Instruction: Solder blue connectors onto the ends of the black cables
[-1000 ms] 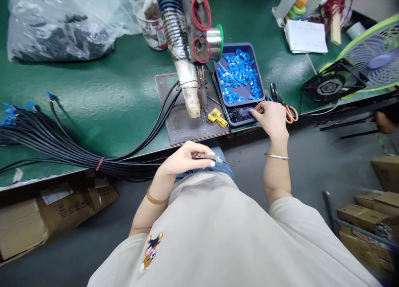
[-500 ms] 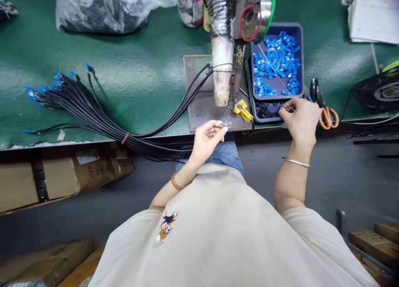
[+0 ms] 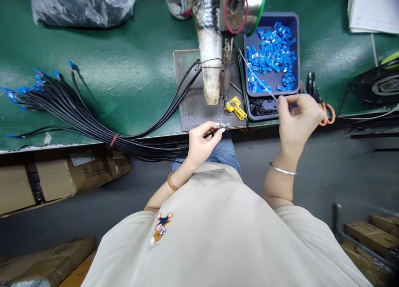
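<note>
My left hand (image 3: 201, 143) pinches the end of a black cable (image 3: 211, 133), and thin bare wires (image 3: 225, 125) stick out past the fingertips. Over the front of the parts tray, my right hand (image 3: 297, 120) is closed in a pinch on a thin silvery solder wire (image 3: 258, 79). That wire runs taut up toward the spool (image 3: 254, 6) with a green rim. Between the hands stands a soldering iron (image 3: 227, 68), tip down over a dark board (image 3: 193, 116). By its tip lies a yellow clip-like piece (image 3: 236, 108).
A bundle of black cables (image 3: 93, 124) with blue connectors lies at left, tied with a red band. Blue connectors fill a tray (image 3: 296, 54), with small black pieces (image 3: 260, 107) in front. Beside them are orange-handled scissors (image 3: 330, 114). A taped duct (image 3: 210, 50) hangs over the board.
My right hand still pinches the solder wire and has turned slightly, with the wire now running straighter to it. My left hand stays at the board's front edge. The whole view has shifted slightly.
</note>
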A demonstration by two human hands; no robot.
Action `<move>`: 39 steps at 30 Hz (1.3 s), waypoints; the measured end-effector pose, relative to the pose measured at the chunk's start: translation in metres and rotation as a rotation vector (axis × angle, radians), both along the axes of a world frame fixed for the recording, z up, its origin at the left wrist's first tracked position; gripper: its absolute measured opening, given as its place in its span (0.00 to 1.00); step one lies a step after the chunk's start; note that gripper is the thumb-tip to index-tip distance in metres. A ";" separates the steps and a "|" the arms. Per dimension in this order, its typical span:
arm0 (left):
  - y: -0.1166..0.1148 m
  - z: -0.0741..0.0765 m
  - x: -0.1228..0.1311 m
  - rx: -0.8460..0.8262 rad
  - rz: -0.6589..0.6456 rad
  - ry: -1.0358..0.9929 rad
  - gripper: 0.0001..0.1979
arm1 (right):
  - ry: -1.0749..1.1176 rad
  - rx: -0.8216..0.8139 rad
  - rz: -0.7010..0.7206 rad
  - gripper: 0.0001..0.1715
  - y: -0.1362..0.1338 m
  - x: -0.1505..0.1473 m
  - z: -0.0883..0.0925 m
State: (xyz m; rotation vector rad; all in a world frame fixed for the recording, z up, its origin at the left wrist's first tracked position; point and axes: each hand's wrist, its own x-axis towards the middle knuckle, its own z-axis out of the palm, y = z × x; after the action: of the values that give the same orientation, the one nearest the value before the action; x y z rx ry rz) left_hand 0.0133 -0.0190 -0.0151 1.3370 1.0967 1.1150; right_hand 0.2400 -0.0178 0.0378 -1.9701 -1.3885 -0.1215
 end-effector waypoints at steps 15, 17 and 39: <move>0.002 0.007 -0.001 0.358 0.044 0.296 0.04 | 0.863 -0.171 0.409 0.07 -0.017 -0.082 -0.030; 0.001 0.008 0.000 0.362 0.034 0.299 0.04 | 0.755 -0.143 0.406 0.06 -0.018 -0.085 -0.030; -0.003 0.092 -0.031 0.664 -0.996 0.928 0.12 | -0.135 -0.288 0.048 0.07 0.023 0.029 -0.020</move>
State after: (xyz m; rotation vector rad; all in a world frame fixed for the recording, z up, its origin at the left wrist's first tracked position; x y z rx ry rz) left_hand -0.0178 -0.0225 0.0765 2.6522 0.4351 0.0209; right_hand 0.2688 0.0049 0.0174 -2.1947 -1.6142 -0.0335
